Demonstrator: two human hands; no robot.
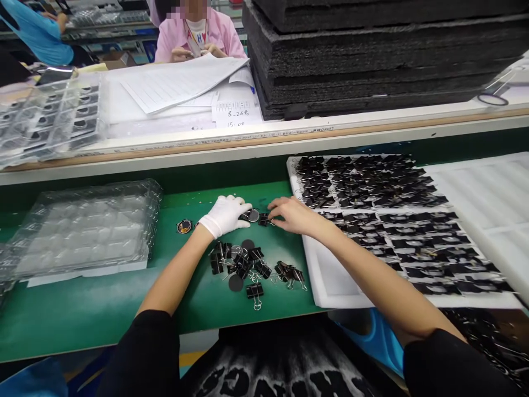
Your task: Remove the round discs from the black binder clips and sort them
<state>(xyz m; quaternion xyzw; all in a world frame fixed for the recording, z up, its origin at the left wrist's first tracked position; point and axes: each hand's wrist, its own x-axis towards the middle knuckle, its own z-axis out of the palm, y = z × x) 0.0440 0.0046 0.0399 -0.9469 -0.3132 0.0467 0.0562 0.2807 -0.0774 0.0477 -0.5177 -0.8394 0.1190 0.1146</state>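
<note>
My left hand [225, 215], in a white glove, pinches a small round grey-faced disc [254, 215] with a black binder clip on its left side. Just right of it, my bare right hand [292, 215] has its thumb and fingers closed about the wire handles of another binder clip [264, 220]. Nearer me lies a loose pile of black binder clips [243, 263] mixed with dark round discs [236, 283]. One single clip [255, 290] rests at the pile's near side, and folded clips [289, 272] lie to the right. A round watch-like part [184, 226] sits left of my gloved hand.
A white foam tray [326, 270] full of rows of clipped parts stands at right, beside another white foam tray [487, 193]. Stacked clear plastic trays [91, 226] lie left. Behind the ledge [182, 144] are papers [182, 82], black foam sheets [372, 66] and a person in pink [227, 33].
</note>
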